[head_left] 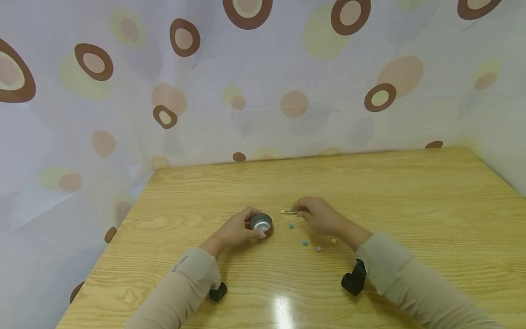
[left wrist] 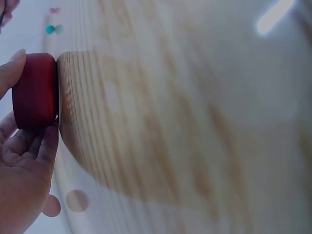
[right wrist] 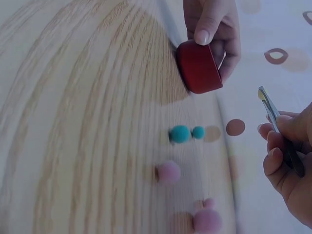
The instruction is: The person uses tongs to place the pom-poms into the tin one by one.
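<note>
My left hand [head_left: 238, 227] grips a small metal cup [head_left: 261, 222] between thumb and fingers. The cup looks silver inside in the head view, and its red outer wall [left wrist: 36, 90] shows in the left wrist view. It stands on the table, or very close to its surface. To the right of it, my right hand [head_left: 318, 214] holds tweezers [head_left: 291, 212]. A small yellow ball [head_left: 282, 212] sits between the tweezer tips, above the table and apart from the cup. In the right wrist view the right hand [right wrist: 290, 151] pinches the tweezers [right wrist: 273, 112] with thumb and fingers.
Between the hands and nearer me lie small balls: a blue one [head_left: 291, 225], another blue one [head_left: 305, 243], a pink one [head_left: 318, 249] and a yellow one [head_left: 334, 241]. The wooden table [head_left: 263, 274] meets a patterned cloth [head_left: 263, 123] at the back and sides.
</note>
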`<action>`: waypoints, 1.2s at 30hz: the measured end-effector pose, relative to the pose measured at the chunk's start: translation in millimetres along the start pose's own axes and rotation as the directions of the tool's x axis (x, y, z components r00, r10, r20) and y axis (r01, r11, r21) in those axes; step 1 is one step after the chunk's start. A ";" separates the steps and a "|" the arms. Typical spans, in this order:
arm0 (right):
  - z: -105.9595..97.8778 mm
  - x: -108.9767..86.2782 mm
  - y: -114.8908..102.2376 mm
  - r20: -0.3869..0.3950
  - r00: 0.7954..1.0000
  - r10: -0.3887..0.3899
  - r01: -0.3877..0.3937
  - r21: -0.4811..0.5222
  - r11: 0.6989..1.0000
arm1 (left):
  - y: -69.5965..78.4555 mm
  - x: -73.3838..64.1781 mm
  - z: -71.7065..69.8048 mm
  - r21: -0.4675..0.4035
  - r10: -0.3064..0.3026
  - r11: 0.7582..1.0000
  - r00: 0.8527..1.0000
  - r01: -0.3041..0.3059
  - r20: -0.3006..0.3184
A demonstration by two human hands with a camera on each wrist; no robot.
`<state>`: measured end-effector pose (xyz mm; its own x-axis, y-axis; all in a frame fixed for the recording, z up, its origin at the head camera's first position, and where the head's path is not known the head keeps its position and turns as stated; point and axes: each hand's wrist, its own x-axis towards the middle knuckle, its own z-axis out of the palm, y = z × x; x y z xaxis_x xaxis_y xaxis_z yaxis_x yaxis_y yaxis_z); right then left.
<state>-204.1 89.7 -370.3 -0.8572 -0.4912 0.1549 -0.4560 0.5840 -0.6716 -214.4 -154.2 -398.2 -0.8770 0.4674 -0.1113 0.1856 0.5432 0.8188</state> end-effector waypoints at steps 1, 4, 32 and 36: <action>1.3 0.8 -0.9 0.002 1.000 -0.004 0.004 0.003 1.000 | -0.2 0.0 0.1 -0.001 0.000 1.000 1.000 0.000 -0.001; 5.4 3.6 -3.5 0.000 1.000 -0.021 0.021 0.006 1.000 | -1.4 0.5 0.5 -0.003 0.000 1.000 1.000 0.000 -0.001; 34.1 17.5 -10.8 0.081 0.995 -0.051 0.047 0.049 0.998 | 26.8 -13.0 -2.2 -0.062 0.020 0.998 1.000 -0.019 0.018; 35.4 17.7 -10.9 0.081 0.996 -0.048 0.045 0.034 0.998 | 26.6 -13.0 -2.3 -0.064 0.032 0.998 0.999 -0.031 0.021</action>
<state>-205.8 51.8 -385.9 -0.8122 -0.5693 0.1275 -0.4859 0.5391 -0.6879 -199.1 -147.4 -373.7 -0.8611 0.4991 -0.0969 0.1837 0.4831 0.8561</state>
